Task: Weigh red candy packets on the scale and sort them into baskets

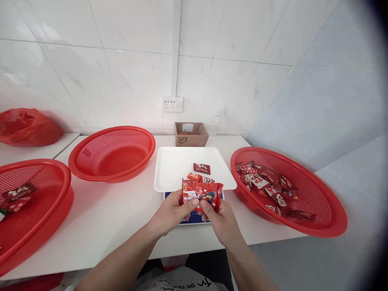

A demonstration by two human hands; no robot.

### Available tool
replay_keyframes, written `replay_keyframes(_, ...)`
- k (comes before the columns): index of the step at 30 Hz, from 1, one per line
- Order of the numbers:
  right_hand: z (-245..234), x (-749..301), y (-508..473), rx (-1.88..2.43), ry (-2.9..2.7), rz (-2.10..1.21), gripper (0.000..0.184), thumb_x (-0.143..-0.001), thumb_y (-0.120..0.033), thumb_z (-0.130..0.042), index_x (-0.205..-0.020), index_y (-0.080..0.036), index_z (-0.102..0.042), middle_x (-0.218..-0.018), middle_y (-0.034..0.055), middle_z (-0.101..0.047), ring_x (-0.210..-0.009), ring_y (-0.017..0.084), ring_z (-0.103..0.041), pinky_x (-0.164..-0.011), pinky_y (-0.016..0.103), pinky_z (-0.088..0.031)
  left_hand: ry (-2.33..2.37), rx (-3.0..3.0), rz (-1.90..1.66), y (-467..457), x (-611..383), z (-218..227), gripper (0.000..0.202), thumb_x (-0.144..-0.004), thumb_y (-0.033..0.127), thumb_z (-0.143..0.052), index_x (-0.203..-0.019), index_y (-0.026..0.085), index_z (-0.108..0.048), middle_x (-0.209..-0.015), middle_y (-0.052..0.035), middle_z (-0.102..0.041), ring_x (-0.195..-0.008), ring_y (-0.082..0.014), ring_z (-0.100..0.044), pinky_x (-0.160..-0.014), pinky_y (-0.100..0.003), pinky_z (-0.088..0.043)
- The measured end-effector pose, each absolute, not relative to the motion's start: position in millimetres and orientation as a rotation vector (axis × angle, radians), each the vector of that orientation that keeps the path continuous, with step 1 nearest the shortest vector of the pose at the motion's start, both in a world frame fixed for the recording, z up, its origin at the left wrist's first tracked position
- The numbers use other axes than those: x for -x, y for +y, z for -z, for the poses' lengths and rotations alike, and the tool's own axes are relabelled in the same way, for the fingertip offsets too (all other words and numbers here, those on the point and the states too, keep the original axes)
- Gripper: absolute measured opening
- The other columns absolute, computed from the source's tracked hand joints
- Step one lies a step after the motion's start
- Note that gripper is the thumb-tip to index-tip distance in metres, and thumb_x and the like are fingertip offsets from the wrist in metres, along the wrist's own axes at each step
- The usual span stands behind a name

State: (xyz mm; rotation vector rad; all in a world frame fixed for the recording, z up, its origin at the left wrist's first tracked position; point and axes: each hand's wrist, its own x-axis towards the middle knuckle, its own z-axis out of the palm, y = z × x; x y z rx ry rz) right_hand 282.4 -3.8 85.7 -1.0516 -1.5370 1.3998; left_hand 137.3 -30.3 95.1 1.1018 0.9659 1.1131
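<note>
Between my left hand [174, 212] and my right hand [222, 220] is a red candy packet [201, 192] printed with hearts and a cartoon figure. Both hands are closed on its lower edge, thumbs on the front; the other fingers are mostly hidden behind it. Just beyond, a white tray [172, 165] bears a dark red wrapped candy [201, 168] and a few more small packets [195, 177], partly covered by the held packet. Under the tray's near edge shows a blue-faced device [194, 218], largely hidden by my hands.
On the right, a red basket [329, 202] holds several wrapped candies. Another red basket [113, 171] stands back left, and one with a few packets [65, 194] is at the left edge. A cardboard box [194, 140] sits by the wall; a red plastic bag [30, 127] lies far left.
</note>
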Motion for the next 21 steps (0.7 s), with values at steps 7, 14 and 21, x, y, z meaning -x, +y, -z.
replay_keyframes(7, -85.0, -284.3, -3.8, 1.064, -1.677, -1.489, 0.039, -0.076, -0.056, -0.053, -0.066, -0.018, -0.057, -0.055, 0.0000, -0.055, -0.050, 0.012, -0.049, -0.048, 0.024, -0.040, 0.826, -1.001, -1.212, -32.2, -137.6, -101.0, 0.036, -0.072, 0.041, -0.067, -0.092, 0.017, -0.050, -0.067, 0.0016, -0.059, -0.057, -0.0127, -0.056, -0.058, -0.028, -0.046)
replay_keyframes(14, -89.0, -284.2, -8.8, 0.850, -1.881, -1.386, 0.036, -0.080, -0.049, -0.052, -0.099, -0.019, -0.060, -0.088, 0.0034, -0.064, -0.081, 0.019, -0.056, -0.074, 0.031, -0.044, 1.080, -0.948, -1.326, -33.5, -133.1, -99.6, 0.028, -0.070, 0.037, -0.070, -0.070, 0.015, -0.053, -0.060, 0.0044, -0.056, -0.055, -0.0079, -0.050, -0.055, -0.021, -0.039)
replay_keyframes(21, -91.5, -285.5, -6.6, 1.063, -1.840, -1.180, 0.032, -0.082, -0.046, -0.050, -0.075, -0.018, -0.064, -0.065, 0.0007, -0.062, -0.062, 0.015, -0.054, -0.057, 0.026, -0.043, 1.051, -1.034, -1.218, -34.8, -136.4, -101.4, 0.032, -0.073, 0.045, -0.064, -0.079, 0.015, -0.056, -0.071, 0.0008, -0.060, -0.065, -0.0120, -0.055, -0.064, -0.025, -0.043)
